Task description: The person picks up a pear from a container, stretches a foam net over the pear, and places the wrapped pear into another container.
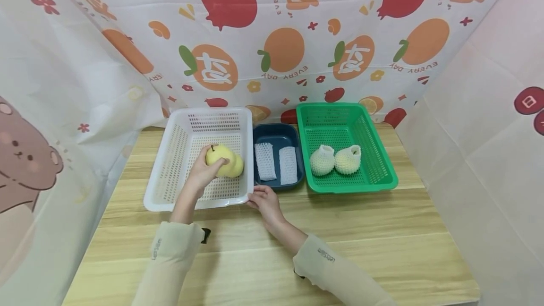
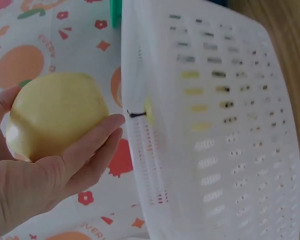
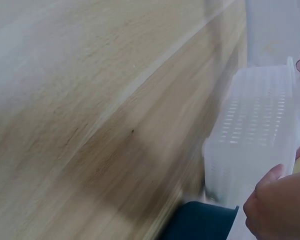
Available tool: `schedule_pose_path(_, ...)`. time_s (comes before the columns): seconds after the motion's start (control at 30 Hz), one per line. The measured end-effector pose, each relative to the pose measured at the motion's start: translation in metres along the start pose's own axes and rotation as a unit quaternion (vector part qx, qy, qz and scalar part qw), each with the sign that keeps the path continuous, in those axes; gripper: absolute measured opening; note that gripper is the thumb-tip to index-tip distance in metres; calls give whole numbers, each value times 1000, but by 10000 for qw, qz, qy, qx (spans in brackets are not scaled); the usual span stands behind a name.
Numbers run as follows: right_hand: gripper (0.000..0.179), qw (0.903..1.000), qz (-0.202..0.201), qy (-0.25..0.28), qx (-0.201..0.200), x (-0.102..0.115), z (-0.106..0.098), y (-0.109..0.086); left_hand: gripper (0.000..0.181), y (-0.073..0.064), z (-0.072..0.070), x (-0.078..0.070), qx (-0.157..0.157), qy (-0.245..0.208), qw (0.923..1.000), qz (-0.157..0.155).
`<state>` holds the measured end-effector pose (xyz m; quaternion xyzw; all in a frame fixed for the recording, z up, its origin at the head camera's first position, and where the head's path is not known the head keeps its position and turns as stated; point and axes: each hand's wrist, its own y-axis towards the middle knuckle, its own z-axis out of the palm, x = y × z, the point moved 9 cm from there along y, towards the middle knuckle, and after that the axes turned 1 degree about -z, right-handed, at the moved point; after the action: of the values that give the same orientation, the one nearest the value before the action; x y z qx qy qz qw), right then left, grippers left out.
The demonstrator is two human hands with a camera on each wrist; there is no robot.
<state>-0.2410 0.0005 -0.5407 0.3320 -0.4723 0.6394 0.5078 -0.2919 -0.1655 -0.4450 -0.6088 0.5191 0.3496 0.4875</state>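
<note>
My left hand (image 1: 203, 170) grips a yellow pear (image 2: 60, 112) by its sides, held up at the rim of the white basket (image 1: 170, 164). A second yellow pear (image 1: 235, 168) lies in that basket, partly hidden behind the held one; its dark stem shows over the rim in the left wrist view. At the basket's near right corner, my right hand (image 1: 265, 202) pinches the rim between thumb and fingers. Just beyond the right hand, two flat white foam net sleeves (image 1: 265, 161) lie in a dark blue tray (image 1: 276, 129).
To the right, a green basket (image 1: 374, 155) holds two pears (image 1: 322, 160) wrapped in foam nets. Basket, tray and basket stand side by side on a wooden table (image 1: 361, 240). A fruit-print cloth (image 1: 280, 13) hangs behind them, with pale cloths at both sides.
</note>
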Motion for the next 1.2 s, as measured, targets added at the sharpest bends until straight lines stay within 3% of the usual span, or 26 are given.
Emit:
schedule_pose_path(0.13, 23, 9988, -472, -26, 124, 5, -10, 2, 72, 0, 12, 2, 88, 295, 9995, -20)
schedule_pose_path(0.2, 23, 9954, -917, -47, 256, 3, -19, 12, 75, -2, 21, 3, 200, 386, 9990, -44)
schedule_pose_path(0.27, 29, 9932, -1075, -297, 336, 18, -21, 10, 76, -4, 30, 2, 308, 431, 9986, -38)
schedule_pose_path(0.37, 40, 9824, -1512, -865, 677, 37, -21, 8, 76, -10, 44, 0, 498, 425, 9979, 8)
schedule_pose_path(0.43, 50, 9739, -1612, -1314, 907, 64, -13, -6, 76, -13, 54, -3, 630, 354, 9974, 87)
schedule_pose_path(0.6, 70, 9472, -1952, -2090, 1449, 97, -7, -27, 75, -19, 79, -6, 935, 347, 9944, 352)
schedule_pose_path(0.73, 74, 9365, -1827, -2507, 1635, 101, -12, -32, 74, -25, 96, -4, 1124, 390, 9920, 428)
schedule_pose_path(1.03, 73, 9371, -1492, -2519, 1901, 93, -41, -30, 78, -38, 125, 10, 1554, 113, 9859, 608)
schedule_pose_path(1.2, 74, 9244, -1319, -2819, 2203, 80, -50, -28, 80, -50, 136, 20, 1742, -230, 9822, 656)
